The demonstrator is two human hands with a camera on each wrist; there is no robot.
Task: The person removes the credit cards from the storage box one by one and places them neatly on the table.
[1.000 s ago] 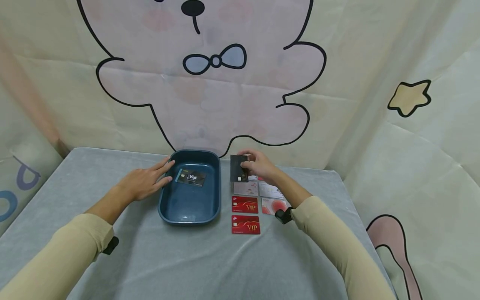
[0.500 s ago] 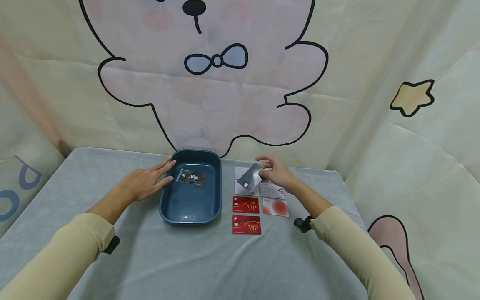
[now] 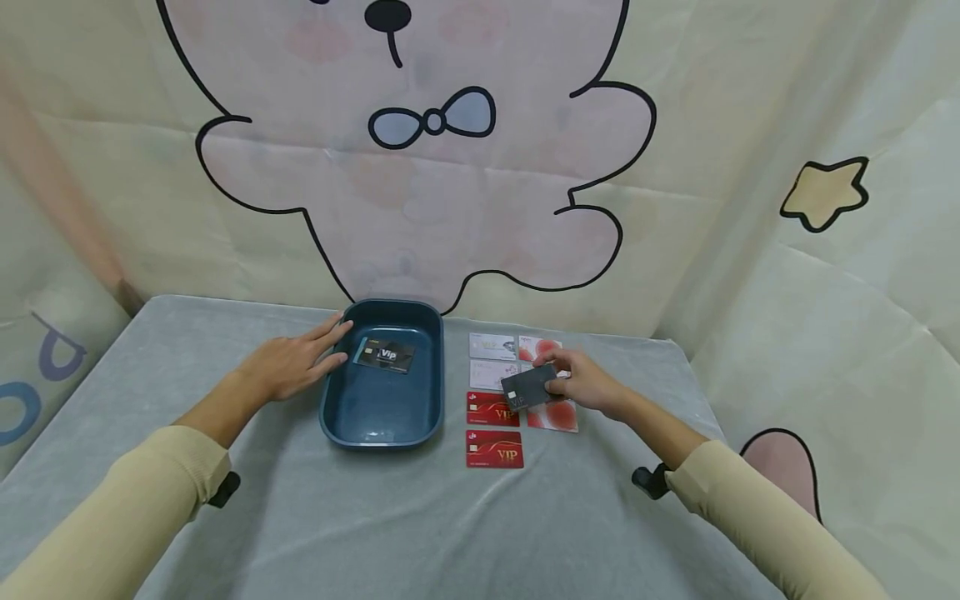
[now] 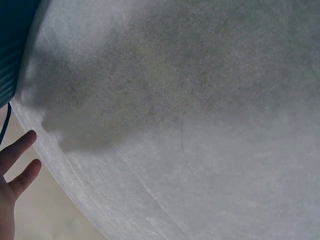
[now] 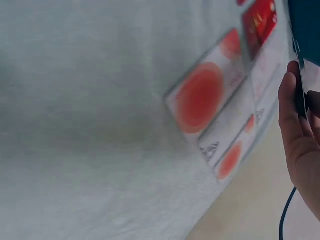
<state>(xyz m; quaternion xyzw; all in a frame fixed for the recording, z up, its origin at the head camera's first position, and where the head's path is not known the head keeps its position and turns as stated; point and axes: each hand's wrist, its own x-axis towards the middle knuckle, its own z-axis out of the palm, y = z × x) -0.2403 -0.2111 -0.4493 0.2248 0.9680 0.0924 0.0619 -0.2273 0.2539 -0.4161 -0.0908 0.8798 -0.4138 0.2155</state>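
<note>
My right hand (image 3: 588, 383) pinches a dark grey VIP card (image 3: 528, 387) by its right end, above the laid-out cards. In the right wrist view that card (image 5: 300, 90) shows edge-on between thumb and fingers. With fairly straight, spread fingers, my left hand (image 3: 288, 364) touches the left rim of a blue tray (image 3: 382, 417). A black Vip card (image 3: 385, 355) lies inside the tray. Beneath and around the held card are two red VIP cards (image 3: 494, 449), white cards (image 3: 491, 347) and cards with red circles (image 3: 538, 347), partly covered by the hand.
A grey cloth covers the table (image 3: 360, 525). Behind its far edge hangs a curtain (image 3: 420, 208) printed with a cartoon figure. Black wrist devices (image 3: 651, 482) sit at both cuffs.
My right hand has moved right and nearer with the dark card, turning it from upright through a tilt to nearly level. The left hand, tray and laid-out cards stay in place.
</note>
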